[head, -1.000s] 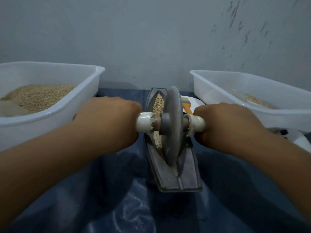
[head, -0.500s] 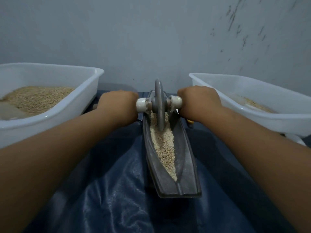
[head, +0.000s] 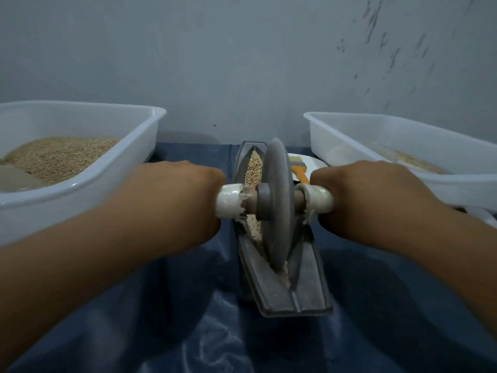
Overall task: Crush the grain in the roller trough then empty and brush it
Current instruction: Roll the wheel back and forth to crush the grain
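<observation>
Grain (head: 255, 168) lies along the groove of the trough (head: 290, 289), a long dark metal boat that runs away from the person across a blue sheet (head: 204, 335). Most of it sits in the far half, with a thin trail by the near tip. The wheel (head: 277, 200), a grey disc on an axle, stands upright in the groove near the trough's middle, its lower edge down among the grain.

White handles stick out from the axle on both sides. The left hand (head: 172, 200) is curled round the left handle (head: 228, 200), knuckles up, fingers wrapped under it. The right hand (head: 368, 200) grips the right handle (head: 318, 199) the same way. Both forearms reach in from the near edge.

A brush (head: 299, 169) with a yellow handle lies on a white plate (head: 314, 162) just behind the wheel, to the right of the trough. A white tub (head: 80, 184) at left holds a bed of grain. Another white tub (head: 403, 146) at right has a thin layer of paler grain on its floor. A grey wall (head: 242, 63) stands behind.
</observation>
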The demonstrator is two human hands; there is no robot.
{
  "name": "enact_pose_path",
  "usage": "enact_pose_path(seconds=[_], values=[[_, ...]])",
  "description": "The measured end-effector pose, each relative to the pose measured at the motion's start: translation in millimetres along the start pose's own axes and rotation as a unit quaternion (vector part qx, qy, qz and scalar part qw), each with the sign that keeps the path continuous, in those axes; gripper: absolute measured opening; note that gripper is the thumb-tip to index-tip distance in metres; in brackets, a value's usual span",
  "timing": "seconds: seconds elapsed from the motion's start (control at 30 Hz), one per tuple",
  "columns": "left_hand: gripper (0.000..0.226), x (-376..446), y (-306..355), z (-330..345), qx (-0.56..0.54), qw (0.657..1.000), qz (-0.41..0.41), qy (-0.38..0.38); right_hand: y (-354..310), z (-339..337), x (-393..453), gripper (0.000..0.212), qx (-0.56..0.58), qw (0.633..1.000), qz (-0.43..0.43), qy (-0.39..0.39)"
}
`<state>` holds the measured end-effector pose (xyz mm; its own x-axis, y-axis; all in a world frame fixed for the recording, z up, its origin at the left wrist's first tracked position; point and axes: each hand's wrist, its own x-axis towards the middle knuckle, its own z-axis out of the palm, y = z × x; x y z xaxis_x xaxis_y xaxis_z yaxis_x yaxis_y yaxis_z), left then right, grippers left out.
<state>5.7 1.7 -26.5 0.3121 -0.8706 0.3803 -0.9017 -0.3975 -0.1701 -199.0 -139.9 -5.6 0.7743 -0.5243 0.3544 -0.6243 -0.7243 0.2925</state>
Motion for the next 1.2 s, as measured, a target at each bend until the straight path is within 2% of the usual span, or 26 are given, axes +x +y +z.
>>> enact_pose_path(seconds=[0.13,0.23,0.37,0.53,0.67,0.77,0.87,1.0,1.1,1.2], values=[[0.033,33.4,-2.6,17.6,-0.003,1.000,-0.010,-0.011,0.0,33.4,46.7,0.020,0.022,0.999,0.007,0.028],[0.023,68.8,-8.3,30.6,0.001,1.000,-0.020,0.011,6.1,51.5,86.2,0.028,0.026,0.999,0.023,0.011],[0.013,99.1,-16.0,39.2,-0.003,0.999,-0.021,0.046,10.7,64.1,113.8,0.023,0.030,0.997,0.037,0.060],[0.018,76.6,-12.9,37.8,-0.018,0.999,-0.016,0.035,3.6,49.3,90.6,0.026,0.030,0.999,0.031,0.031],[0.029,32.8,-7.5,22.0,-0.007,1.000,0.005,0.012,-0.3,28.0,38.6,0.014,0.026,1.000,0.008,0.014],[0.027,6.4,-1.9,6.2,0.008,1.000,-0.005,-0.006,0.6,3.3,4.1,0.016,0.020,1.000,0.007,-0.021],[0.030,-7.4,1.3,-1.6,0.006,1.000,-0.002,0.029,0.8,-10.6,-13.0,0.016,0.024,0.999,0.016,-0.041],[0.032,5.2,2.0,2.8,0.023,0.999,0.006,0.028,-2.2,3.5,4.1,0.020,0.033,0.998,0.035,-0.042],[0.032,32.6,-0.2,17.3,0.032,0.999,-0.003,0.037,-2.6,29.5,37.2,0.014,0.048,0.997,0.052,-0.018],[0.023,65.4,-5.1,31.0,0.009,0.999,-0.023,0.031,1.0,49.4,72.5,0.017,0.046,0.997,0.056,0.010]])
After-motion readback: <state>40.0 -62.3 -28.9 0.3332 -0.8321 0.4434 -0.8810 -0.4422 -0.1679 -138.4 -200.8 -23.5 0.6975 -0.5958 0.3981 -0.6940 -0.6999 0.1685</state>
